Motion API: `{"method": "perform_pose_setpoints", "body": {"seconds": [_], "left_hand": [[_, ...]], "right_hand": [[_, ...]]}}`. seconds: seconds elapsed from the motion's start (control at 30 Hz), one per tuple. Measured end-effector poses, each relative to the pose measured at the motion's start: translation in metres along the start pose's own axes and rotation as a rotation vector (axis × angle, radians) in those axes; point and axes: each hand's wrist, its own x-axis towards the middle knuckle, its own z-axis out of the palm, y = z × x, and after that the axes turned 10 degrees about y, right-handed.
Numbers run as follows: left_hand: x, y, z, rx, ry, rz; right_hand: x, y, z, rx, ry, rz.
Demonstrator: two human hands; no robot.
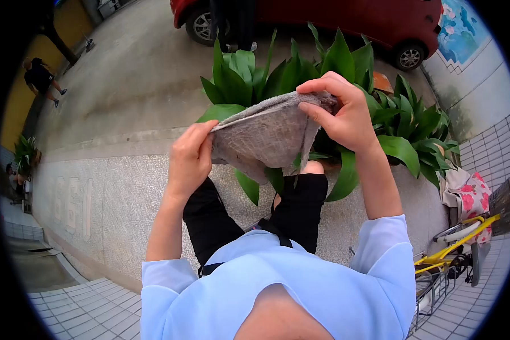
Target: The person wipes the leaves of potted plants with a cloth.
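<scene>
Far on the left, we see a person in dark clothes (38, 76) out on the grey ground (119, 85). Below that person, we spot a small green plant (25, 153) near the wall.

Next we come to the left hand (191, 148). It pinches the left end of a grey cloth (260, 139) between thumb and fingers. The cloth is right between the two hands — up in the air, above the knees in black shorts (297, 204). It looks folded, and its lower part hangs down in a floppy point. Then we see the right hand (345, 116), a bit higher than the left. It grips the top right corner, with the thumb on the side facing us. The hands are well apart, and each is closed on the cloth.

Behind the cloth we see big green leaves (340, 59), and past them a red car (334, 25). On the right we find a flowery bag (473, 195) — and just below it, a yellow bike (459, 243).
</scene>
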Motion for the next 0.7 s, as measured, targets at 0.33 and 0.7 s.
{"method": "perform_pose_setpoints", "body": {"seconds": [0.33, 0.7], "left_hand": [[0.040, -0.051, -0.053, 0.222, 0.291, 0.035], [-0.022, -0.030, -0.161, 0.108, 0.489, 0.087]], "right_hand": [[0.025, 0.022, 0.031, -0.156, 0.003, -0.163], [0.008, -0.012, 0.103, 0.326, -0.179, -0.177]]}}
